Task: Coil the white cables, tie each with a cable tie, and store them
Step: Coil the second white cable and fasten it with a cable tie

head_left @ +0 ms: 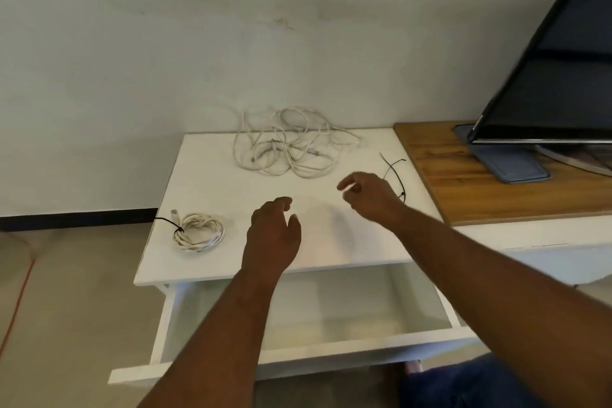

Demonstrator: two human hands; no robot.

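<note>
Hands (271, 228) (367, 194) are hovering empty, fingers loosely apart; we are reaching toward the tangle (288, 142) at twelve o'clock, coil (198, 230) waiting at nine

One head-worn camera looks forward and down, close over the white table (212, 175) and open drawer (331, 318).

Pale wall (165, 43), white table (205, 182), wooden sideboard (463, 189), possibly tiled grey floor (76, 308).
</note>
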